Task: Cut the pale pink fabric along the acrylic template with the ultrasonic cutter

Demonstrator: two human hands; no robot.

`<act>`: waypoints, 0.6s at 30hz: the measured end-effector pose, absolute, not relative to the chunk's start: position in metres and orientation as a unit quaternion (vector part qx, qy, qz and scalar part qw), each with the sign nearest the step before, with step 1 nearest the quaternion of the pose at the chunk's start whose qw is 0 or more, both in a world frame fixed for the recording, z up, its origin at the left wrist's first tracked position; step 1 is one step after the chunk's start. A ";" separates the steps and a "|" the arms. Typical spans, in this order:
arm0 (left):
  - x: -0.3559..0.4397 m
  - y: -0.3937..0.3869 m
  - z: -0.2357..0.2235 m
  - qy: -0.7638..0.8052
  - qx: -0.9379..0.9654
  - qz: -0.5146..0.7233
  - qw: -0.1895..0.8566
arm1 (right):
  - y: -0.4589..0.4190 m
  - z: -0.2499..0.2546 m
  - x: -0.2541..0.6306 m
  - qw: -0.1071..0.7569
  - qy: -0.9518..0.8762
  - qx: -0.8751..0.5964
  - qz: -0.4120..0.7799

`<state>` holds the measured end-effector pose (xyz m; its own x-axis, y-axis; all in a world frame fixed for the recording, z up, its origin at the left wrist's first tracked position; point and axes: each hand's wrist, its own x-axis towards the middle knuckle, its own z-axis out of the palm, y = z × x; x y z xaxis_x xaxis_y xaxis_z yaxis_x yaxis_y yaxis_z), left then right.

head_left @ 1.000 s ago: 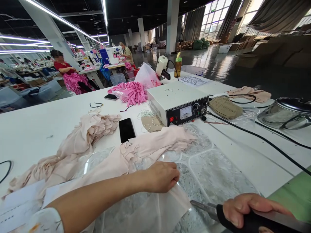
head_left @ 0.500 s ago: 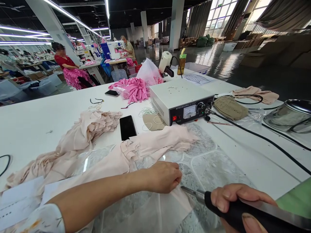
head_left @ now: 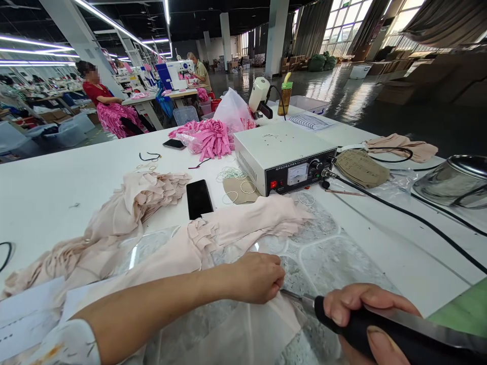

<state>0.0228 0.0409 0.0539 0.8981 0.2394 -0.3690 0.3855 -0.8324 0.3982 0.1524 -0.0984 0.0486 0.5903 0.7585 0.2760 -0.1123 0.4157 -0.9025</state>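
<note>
My left hand (head_left: 255,277) lies fist-like on a pale pink fabric piece (head_left: 262,324), pinching its edge against a glass sheet (head_left: 335,258) on the white table (head_left: 57,187). My right hand (head_left: 365,314) grips the black handle of a metal-tipped cutting tool (head_left: 300,299). Its tip touches the fabric right beside my left fingers. A black cable (head_left: 399,215) runs from the tool's side toward a white control box (head_left: 283,157) with a dial.
Piles of pale pink fabric pieces (head_left: 125,208) lie at left and centre, with a black phone (head_left: 199,198) between them. Pink pieces (head_left: 211,139), a metal bowl (head_left: 452,180), a bottle (head_left: 284,96) and loose rings sit further back. Other people sew at far tables.
My right hand has carried the tool leftward until its tip meets the fabric at my left fingers. My left hand has stayed in place.
</note>
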 end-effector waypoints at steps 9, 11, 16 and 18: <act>0.023 0.041 0.054 0.165 0.945 -0.157 0.235 | -0.097 0.045 0.159 0.744 -0.417 -0.435 0.289; 0.023 0.041 0.055 0.166 0.945 -0.156 0.235 | -0.097 0.045 0.158 0.746 -0.421 -0.428 0.288; 0.022 0.041 0.058 0.168 0.947 -0.144 0.233 | -0.101 0.040 0.160 0.756 -0.406 -0.428 0.284; 0.020 0.040 0.059 0.168 0.949 -0.132 0.232 | -0.105 0.037 0.162 0.771 -0.382 -0.428 0.276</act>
